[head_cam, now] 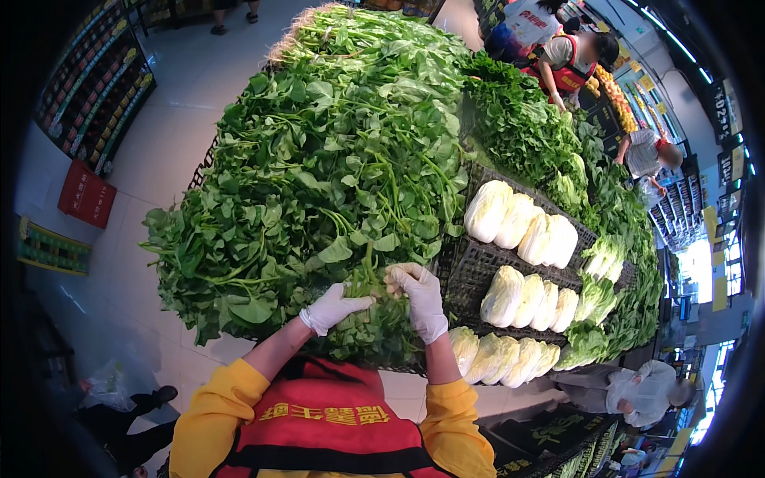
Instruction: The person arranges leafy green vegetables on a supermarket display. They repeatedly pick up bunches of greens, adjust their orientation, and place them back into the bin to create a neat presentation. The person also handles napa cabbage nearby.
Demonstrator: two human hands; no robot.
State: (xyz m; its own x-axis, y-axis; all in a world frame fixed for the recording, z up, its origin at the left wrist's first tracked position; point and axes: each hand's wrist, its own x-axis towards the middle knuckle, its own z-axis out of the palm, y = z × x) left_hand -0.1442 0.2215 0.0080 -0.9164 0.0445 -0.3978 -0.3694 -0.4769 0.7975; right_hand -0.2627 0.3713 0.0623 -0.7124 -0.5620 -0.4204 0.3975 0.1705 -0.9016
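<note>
A large heap of leafy greens with green stems [334, 149] covers the display before me. My left hand [336, 308], in a thin white glove, grips the lower part of a small bunch of greens [366, 281] near the heap's front edge. Just right of that bunch is my right hand [418, 299], also gloved, its fingertips pinched together at the stems; whether they hold a stem or leaf is hard to tell. The bunch's stems point away from me, and its leaves lie between my wrists.
Napa cabbages [529, 224] stand in rows on black crates [460, 269] at right, with more leafy greens [520, 125] beyond. A co-worker in a red vest [568, 66] works at the back right. Other people stand right and lower left. A red box [86, 194] is at far left.
</note>
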